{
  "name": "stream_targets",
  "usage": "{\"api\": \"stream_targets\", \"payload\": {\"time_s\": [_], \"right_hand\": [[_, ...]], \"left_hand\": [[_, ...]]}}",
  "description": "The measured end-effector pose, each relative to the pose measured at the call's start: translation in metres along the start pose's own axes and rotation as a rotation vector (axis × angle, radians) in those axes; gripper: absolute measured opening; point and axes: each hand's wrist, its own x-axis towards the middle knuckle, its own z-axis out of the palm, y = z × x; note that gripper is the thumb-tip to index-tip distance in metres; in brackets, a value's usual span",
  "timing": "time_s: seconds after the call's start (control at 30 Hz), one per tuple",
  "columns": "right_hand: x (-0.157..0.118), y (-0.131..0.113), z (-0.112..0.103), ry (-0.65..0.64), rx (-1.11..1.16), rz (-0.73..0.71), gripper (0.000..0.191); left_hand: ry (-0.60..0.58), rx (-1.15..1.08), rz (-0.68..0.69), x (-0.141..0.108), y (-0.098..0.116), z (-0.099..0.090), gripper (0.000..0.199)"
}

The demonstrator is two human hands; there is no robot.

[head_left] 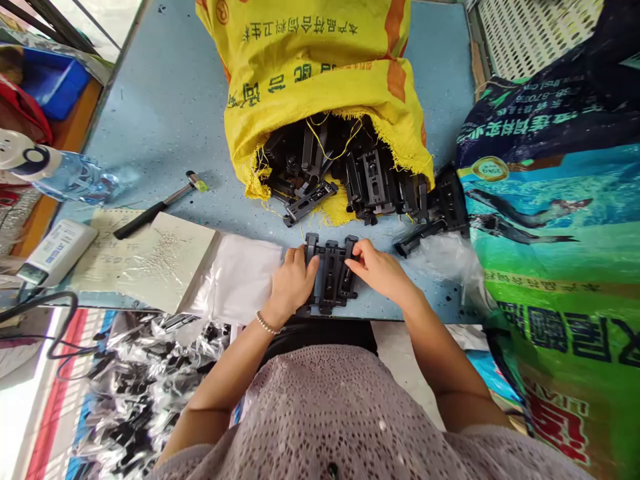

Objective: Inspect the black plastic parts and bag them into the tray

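A black plastic bracket part (331, 275) lies on the blue table (165, 113) near its front edge. My left hand (291, 283) grips the part's left side, thumb on top. My right hand (379, 267) holds its right side, fingers pinching the upper right corner. Just behind, a yellow woven sack (310, 73) lies open toward me with several similar black parts (370, 177) spilling out of its mouth.
A small hammer (157, 207) rests on paper sheets (150, 257) at left, beside a water bottle (65, 175) and a white box (55, 252). Clear plastic bags (240, 277) lie next to my left hand. A large printed sack (560, 267) stands at right. Bagged parts (135, 393) pile below left.
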Motion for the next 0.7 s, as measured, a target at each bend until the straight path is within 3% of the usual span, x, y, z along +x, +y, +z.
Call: {"api": "stream_targets", "payload": {"time_s": [0.1,0.17,0.23,0.33,0.47,0.57,0.63,0.7], "right_hand": [[0.007,-0.002,-0.028,-0.020,-0.137,-0.007,0.017],[0.024,-0.016,-0.039,0.066,-0.201,-0.075,0.018],[0.054,-0.036,-0.040,0.170,-0.246,-0.223,0.023],[0.109,-0.064,-0.027,0.225,-0.365,-0.442,0.046],[0.152,-0.078,-0.023,0.194,-0.391,-0.592,0.035],[0.141,-0.085,-0.037,0.331,-0.173,-0.525,0.034],[0.120,-0.092,-0.045,0.420,0.019,-0.475,0.040],[0.096,-0.100,-0.049,0.386,0.236,-0.497,0.044]], "left_hand": [[-0.037,0.090,-0.005,0.003,0.015,0.011,0.045],[-0.060,0.056,0.015,0.004,0.015,0.013,0.051],[-0.060,-0.008,0.053,0.003,0.009,0.013,0.058],[-0.043,-0.070,0.101,-0.003,-0.005,0.011,0.060],[0.070,-0.163,0.147,-0.012,-0.029,0.008,0.052],[0.289,-0.318,0.209,-0.003,-0.035,0.002,0.056],[0.458,-0.415,0.282,0.010,-0.027,-0.006,0.083],[0.552,-0.547,0.334,0.021,-0.013,-0.018,0.100]]}}
